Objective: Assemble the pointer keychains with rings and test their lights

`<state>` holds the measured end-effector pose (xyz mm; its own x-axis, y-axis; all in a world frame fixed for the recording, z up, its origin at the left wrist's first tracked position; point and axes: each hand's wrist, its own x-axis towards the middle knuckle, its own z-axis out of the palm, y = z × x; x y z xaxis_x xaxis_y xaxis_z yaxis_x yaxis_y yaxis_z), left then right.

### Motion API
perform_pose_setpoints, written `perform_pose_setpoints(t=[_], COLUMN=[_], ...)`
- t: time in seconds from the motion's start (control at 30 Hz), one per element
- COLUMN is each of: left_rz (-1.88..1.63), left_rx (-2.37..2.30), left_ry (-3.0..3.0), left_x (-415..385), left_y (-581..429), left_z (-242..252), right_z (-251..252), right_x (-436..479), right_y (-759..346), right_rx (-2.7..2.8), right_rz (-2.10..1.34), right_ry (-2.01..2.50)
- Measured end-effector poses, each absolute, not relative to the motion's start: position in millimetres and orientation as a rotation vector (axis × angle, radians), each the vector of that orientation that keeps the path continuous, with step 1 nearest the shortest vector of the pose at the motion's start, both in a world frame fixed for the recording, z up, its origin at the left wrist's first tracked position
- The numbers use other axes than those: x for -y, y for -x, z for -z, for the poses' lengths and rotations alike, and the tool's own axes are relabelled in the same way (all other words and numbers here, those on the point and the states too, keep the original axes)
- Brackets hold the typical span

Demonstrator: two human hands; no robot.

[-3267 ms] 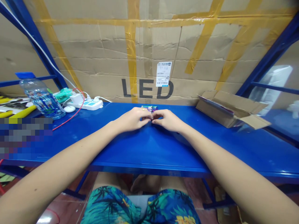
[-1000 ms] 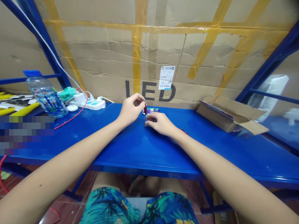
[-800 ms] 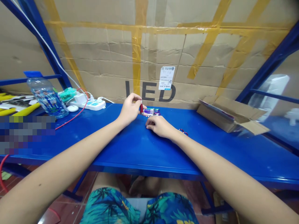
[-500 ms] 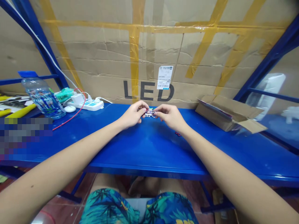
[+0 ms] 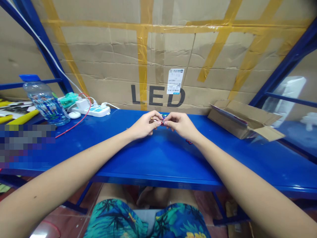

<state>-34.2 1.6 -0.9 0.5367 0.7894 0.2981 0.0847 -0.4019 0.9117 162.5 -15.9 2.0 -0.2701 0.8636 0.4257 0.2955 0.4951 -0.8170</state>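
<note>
My left hand (image 5: 143, 125) and my right hand (image 5: 179, 125) meet fingertip to fingertip above the blue metal table (image 5: 138, 155). Both are closed in a pinch on a small red piece (image 5: 162, 123) held between them; its shape is too small to make out. Just behind the fingers lies a row of small coloured pieces (image 5: 164, 116), mostly hidden by my hands. A small red item (image 5: 189, 142) lies on the table by my right wrist.
An open cardboard box (image 5: 244, 120) sits at the right. At the left stand a water bottle (image 5: 46, 104), a white power strip (image 5: 92, 110) with a red cable, and a white mouse (image 5: 74, 115). A taped cardboard wall marked LED closes the back.
My left hand, which had lifted a small red piece, came down; my right hand rose off the table to meet it. Both now pinch the piece together.
</note>
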Motion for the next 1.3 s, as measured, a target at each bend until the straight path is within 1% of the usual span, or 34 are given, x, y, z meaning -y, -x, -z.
perform_pose_setpoints(t=[0.17,0.27,0.4,0.67,0.87,0.97,1.07,1.23,1.3], left_rz=[-0.922,-0.812,-0.668,-0.926,-0.902,-0.902,-0.898,-0.863,-0.865], left_rx=[-0.812,-0.843,-0.801,-0.806,-0.862,-0.816,-0.774,-0.751,-0.749], left_ry=[-1.965,-2.113,-2.083,-2.289,-2.412,-2.446,-2.539,-2.76,-2.804], left_x=[-4.8,-5.5,-2.9,-1.7,5.1,7.1,10.2,12.9,12.1], left_y=[36.1,38.6,39.5,33.5,33.5,33.6,34.0,35.0,35.5], left_z=[-0.4,-1.8,-1.5,6.1,2.9,3.0,2.4,2.7,3.7], right_z=[0.9,2.4,4.0,6.2,-0.2,-1.7,-1.7,-2.7,-3.6], right_x=[14.6,14.3,13.8,11.5,19.3,21.6,22.0,21.2,21.7], right_y=[-164.1,-164.3,-164.9,-168.3,-173.0,-174.9,-175.4,-175.5,-175.3], right_rx=[1.819,1.84,1.874,1.99,2.195,2.231,2.225,2.163,2.151], right_rz=[-0.764,-0.76,-0.758,-0.733,-0.478,-0.445,-0.514,-0.793,-0.844], right_ry=[0.989,0.983,1.003,1.085,1.013,1.018,1.044,1.069,1.068])
